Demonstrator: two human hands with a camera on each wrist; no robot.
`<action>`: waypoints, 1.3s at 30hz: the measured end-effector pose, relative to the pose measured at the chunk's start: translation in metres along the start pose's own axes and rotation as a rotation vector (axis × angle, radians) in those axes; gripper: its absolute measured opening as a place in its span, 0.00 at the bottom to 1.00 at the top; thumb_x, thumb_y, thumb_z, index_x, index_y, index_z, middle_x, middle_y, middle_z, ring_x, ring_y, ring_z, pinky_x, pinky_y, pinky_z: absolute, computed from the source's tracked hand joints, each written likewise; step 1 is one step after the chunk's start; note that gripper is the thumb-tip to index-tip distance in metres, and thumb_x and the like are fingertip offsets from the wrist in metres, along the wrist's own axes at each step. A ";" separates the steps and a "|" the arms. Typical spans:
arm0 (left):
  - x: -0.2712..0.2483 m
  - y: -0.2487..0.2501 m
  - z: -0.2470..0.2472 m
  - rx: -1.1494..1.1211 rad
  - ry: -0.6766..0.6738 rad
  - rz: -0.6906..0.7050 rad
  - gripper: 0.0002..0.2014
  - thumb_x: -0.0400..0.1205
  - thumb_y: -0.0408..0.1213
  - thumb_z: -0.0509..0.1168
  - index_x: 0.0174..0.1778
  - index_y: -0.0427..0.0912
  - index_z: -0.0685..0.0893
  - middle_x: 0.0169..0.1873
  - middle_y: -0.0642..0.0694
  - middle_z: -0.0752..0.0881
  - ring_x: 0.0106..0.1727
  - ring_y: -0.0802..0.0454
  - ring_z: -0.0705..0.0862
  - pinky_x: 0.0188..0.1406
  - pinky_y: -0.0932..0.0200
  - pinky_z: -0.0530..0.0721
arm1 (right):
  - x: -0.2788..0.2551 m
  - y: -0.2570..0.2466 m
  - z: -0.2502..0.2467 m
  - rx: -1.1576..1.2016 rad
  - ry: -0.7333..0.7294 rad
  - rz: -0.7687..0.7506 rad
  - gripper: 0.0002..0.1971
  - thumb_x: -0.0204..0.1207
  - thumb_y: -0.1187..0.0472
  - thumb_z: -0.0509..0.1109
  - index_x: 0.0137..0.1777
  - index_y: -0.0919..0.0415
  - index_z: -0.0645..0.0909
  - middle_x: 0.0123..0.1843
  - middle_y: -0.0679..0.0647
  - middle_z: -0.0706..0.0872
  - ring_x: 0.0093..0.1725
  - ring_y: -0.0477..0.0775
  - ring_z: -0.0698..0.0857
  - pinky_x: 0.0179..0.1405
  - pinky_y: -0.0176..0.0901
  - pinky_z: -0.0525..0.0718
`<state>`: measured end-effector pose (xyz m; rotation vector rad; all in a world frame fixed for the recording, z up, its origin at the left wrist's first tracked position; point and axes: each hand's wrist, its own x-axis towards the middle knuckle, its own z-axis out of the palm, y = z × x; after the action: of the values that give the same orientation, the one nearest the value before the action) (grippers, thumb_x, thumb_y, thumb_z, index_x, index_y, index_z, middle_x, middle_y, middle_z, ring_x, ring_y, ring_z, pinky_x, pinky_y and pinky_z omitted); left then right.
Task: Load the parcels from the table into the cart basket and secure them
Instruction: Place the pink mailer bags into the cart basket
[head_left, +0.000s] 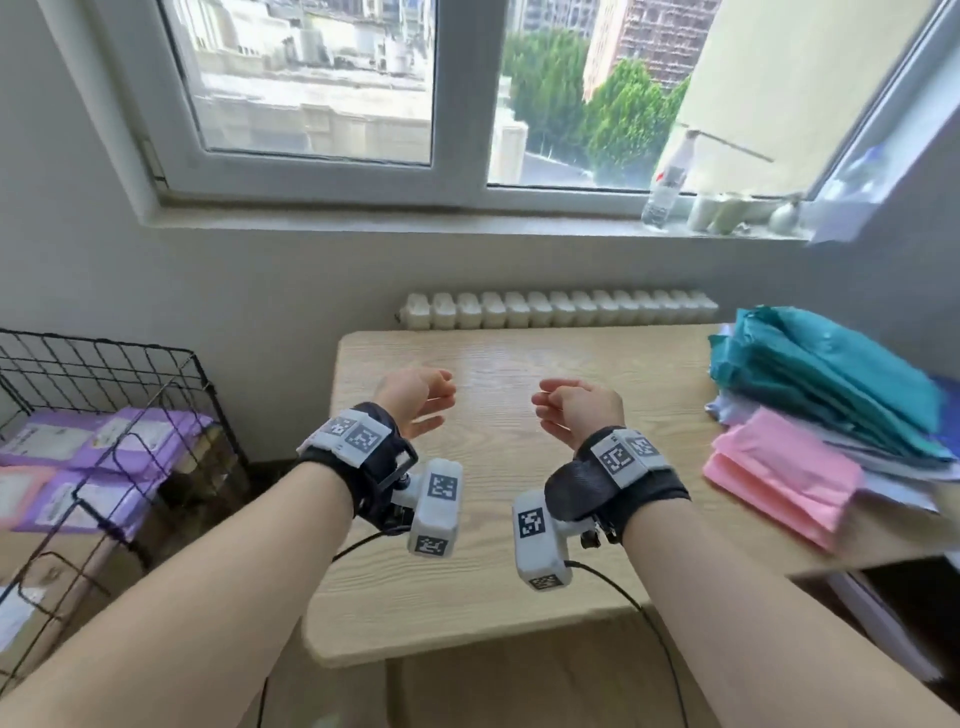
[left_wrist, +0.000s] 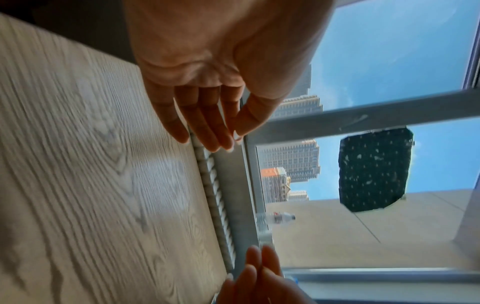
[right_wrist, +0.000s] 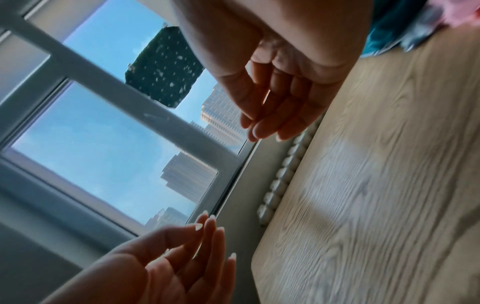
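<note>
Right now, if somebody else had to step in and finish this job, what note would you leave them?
Left hand: empty, fingers relaxed, held over the table.
Right hand: empty too, fingers loosely curled, facing the left.
Done: several purple parcels already lie in the wire cart basket to the left of the table.
Left: a stack of teal parcels and pink parcels, with pale ones between, sits at the table's right edge and needs loading. Nothing visibly secures the load yet.
</note>
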<state>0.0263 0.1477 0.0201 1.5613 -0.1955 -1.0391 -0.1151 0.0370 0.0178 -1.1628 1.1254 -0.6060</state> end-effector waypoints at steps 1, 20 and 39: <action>-0.001 0.000 0.015 0.016 -0.022 0.001 0.10 0.83 0.25 0.59 0.44 0.43 0.81 0.37 0.49 0.83 0.41 0.56 0.82 0.49 0.57 0.79 | 0.002 -0.001 -0.017 0.020 0.031 0.002 0.14 0.76 0.75 0.58 0.38 0.60 0.81 0.34 0.55 0.86 0.28 0.47 0.82 0.37 0.39 0.83; 0.117 -0.030 0.273 0.114 -0.247 -0.136 0.07 0.85 0.33 0.59 0.43 0.43 0.81 0.40 0.48 0.83 0.41 0.55 0.82 0.61 0.53 0.78 | 0.143 0.019 -0.278 0.007 0.455 0.128 0.16 0.75 0.79 0.59 0.33 0.61 0.81 0.31 0.59 0.83 0.23 0.49 0.79 0.29 0.37 0.79; 0.197 -0.092 0.423 0.188 -0.159 -0.471 0.07 0.84 0.33 0.58 0.42 0.43 0.78 0.49 0.46 0.77 0.58 0.49 0.77 0.64 0.44 0.75 | 0.255 0.041 -0.452 -0.341 0.592 0.338 0.16 0.73 0.70 0.67 0.60 0.63 0.84 0.51 0.57 0.85 0.49 0.58 0.81 0.50 0.45 0.78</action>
<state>-0.1899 -0.2516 -0.1198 1.7394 -0.0319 -1.5523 -0.4419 -0.3478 -0.1087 -1.0649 1.9470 -0.5166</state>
